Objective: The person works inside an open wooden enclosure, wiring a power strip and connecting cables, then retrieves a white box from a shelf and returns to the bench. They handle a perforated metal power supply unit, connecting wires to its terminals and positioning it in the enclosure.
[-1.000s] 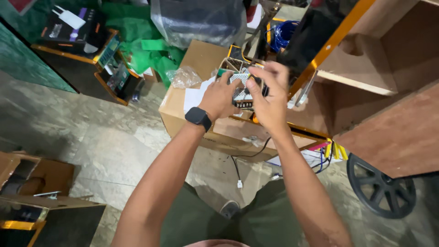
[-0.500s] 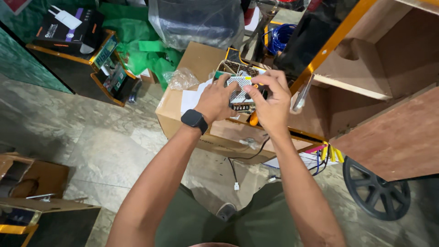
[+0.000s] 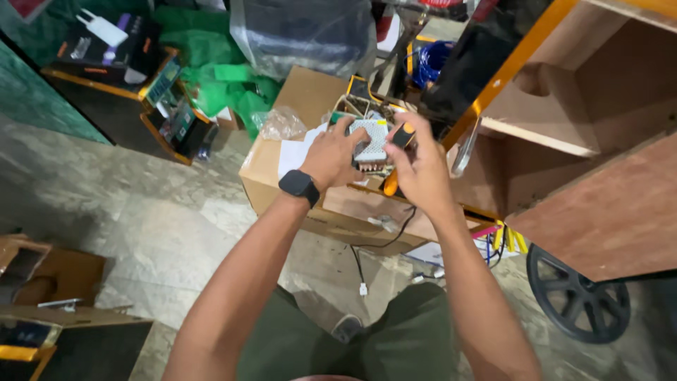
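My left hand (image 3: 333,154) grips a small perforated metal box (image 3: 371,140), a power-supply-like unit with wires, held over a brown cardboard box (image 3: 296,185). A black smartwatch (image 3: 299,186) sits on my left wrist. My right hand (image 3: 421,166) holds an orange-and-black screwdriver (image 3: 396,156) against the right side of the metal unit. A thin black cable (image 3: 384,236) hangs down from the hands toward the floor.
A wooden cabinet with an orange frame (image 3: 585,141) stands at right, above a black wheel (image 3: 580,295). Green bags (image 3: 218,85), a clear plastic bag (image 3: 303,32) and a low shelf with boxes (image 3: 134,70) lie behind. Open cartons (image 3: 49,296) sit at lower left on the stone floor.
Both hands stay together on the metal unit; the right hand has shifted slightly with the screwdriver. The view has moved a little.
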